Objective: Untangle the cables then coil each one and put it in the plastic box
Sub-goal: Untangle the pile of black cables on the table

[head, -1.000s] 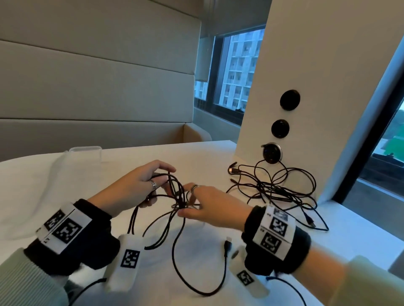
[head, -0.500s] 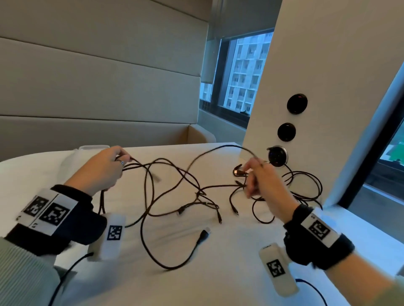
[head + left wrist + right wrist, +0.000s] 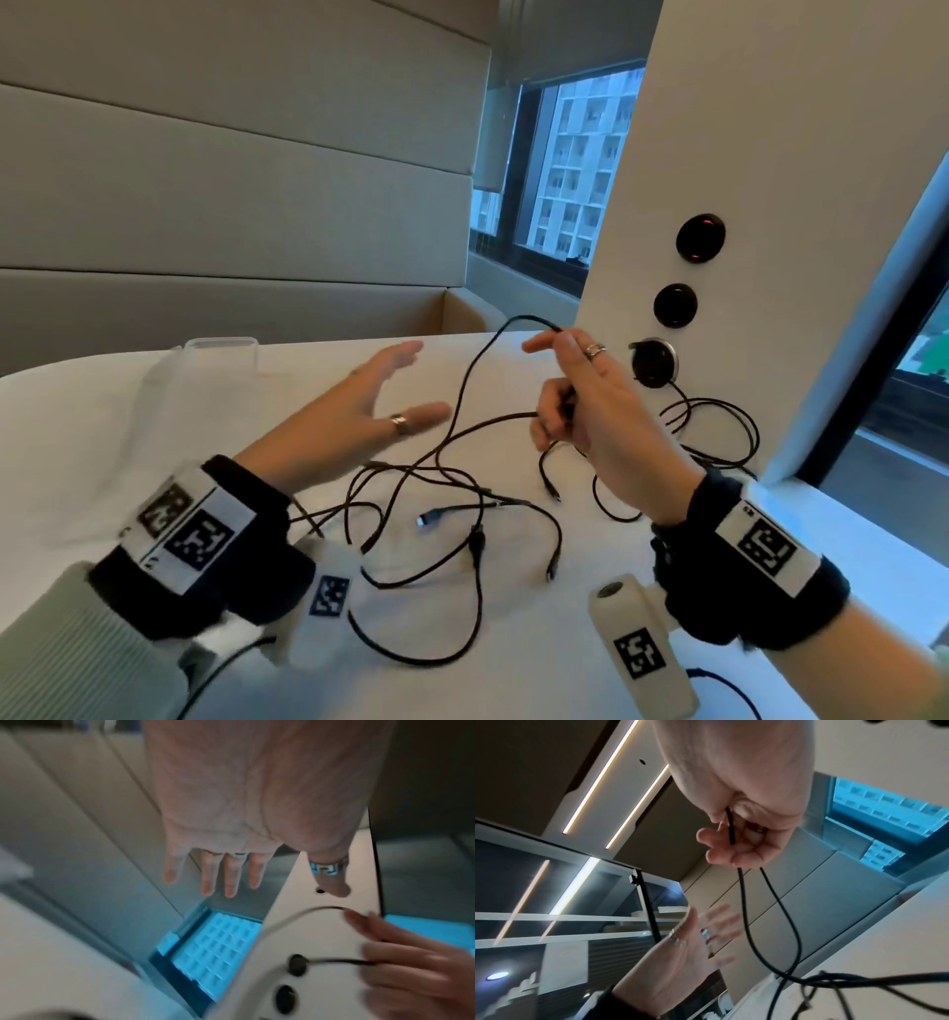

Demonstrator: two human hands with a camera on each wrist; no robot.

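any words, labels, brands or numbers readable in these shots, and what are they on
No readable words, brands or numbers.
Black-and-white square code tags on the black wristbands and white wrist-camera housings: patterns only, no text.
Tiny marks at the tag edges on the wristbands: too small to read.
Black cables, clear plastic box and black round wall sockets: no print visible.

the left hand [image 3: 231, 805] is smeared by motion blur in its wrist view, the right hand [image 3: 590, 411] covers where the cable [image 3: 462, 390] sits in its fingers, and the plastic box [image 3: 221, 349] is too faint to see inside.
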